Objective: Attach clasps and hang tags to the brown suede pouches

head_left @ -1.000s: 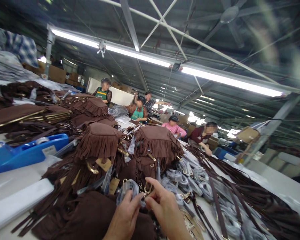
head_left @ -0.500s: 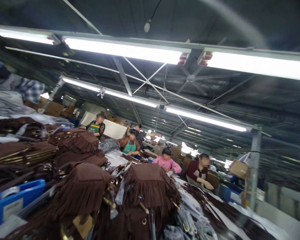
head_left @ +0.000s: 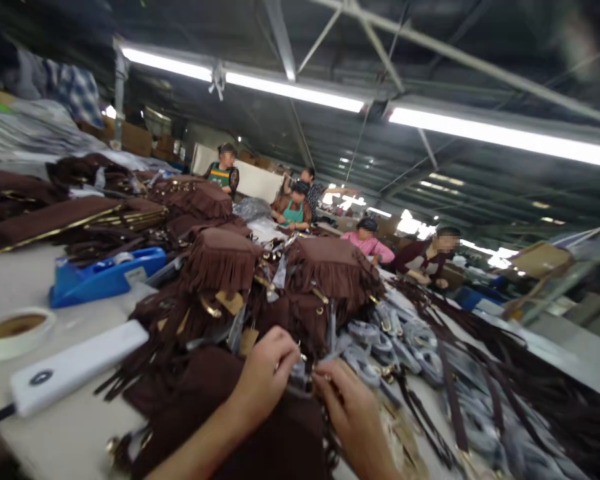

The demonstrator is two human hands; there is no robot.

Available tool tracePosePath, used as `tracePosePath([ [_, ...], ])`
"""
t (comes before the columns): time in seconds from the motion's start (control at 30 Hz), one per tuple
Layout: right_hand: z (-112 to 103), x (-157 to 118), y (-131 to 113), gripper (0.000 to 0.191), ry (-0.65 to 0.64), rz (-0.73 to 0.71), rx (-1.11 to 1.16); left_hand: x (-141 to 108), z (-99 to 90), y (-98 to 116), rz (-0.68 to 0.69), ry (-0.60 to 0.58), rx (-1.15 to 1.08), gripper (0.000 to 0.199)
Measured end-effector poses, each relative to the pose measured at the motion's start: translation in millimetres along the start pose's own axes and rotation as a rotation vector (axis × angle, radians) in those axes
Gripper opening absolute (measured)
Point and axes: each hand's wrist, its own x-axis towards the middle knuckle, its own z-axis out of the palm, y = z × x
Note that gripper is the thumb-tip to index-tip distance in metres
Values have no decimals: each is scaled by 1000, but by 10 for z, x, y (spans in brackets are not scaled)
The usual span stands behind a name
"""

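My left hand (head_left: 270, 370) is closed in a pinch at the lower middle of the view. Close to its right, my right hand (head_left: 353, 407) is also closed, thumb and forefinger pressed together. Between them shows a small greyish, shiny piece, too blurred to name. Beneath both hands lies a dark brown bag (head_left: 275, 433). Just beyond, two stacks of fringed brown bags, a left stack (head_left: 223, 250) and a right stack (head_left: 330, 257), bear gold-coloured hardware and tan tags. Plastic-wrapped strap coils (head_left: 375, 340) lie right of my hands.
On the left stand a blue tape dispenser (head_left: 93, 280), a tape roll (head_left: 17, 330) and a white power strip (head_left: 80, 367). Long brown straps (head_left: 530, 360) spread over the right side. Several co-workers sit or stand behind the piles, one in a pink top (head_left: 367, 243).
The view has tilted down, showing more of the table. Both my hands, unseen before, are now in view over the brown bag.
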Motion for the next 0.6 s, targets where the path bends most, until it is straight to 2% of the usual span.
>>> tracePosePath([
  [0.03,29,19,-39,18,21,-1,47,45,-24,82,42,-27,12,25],
  [0.13,112,137,-157,19,-35,32,136,221,-90,250,129,-119,62,26],
  [0.23,37,217,-174,22,-57,46,161,217,-256,328,154,-205,99,20],
  [0.3,-156,207,-107,20,-20,58,172,79,-442,314,109,-347,151,10],
  [0.37,-425,152,-26,16,45,69,180,-139,-636,223,77,-558,243,37],
  [0.43,-684,80,-2,13,100,66,170,-395,-777,68,130,-726,329,49],
  [0.5,-854,19,-71,12,151,81,163,-622,-834,-97,164,-800,404,50],
  [0.6,-904,-44,-259,14,191,130,211,-770,-808,-239,186,-821,497,24],
])
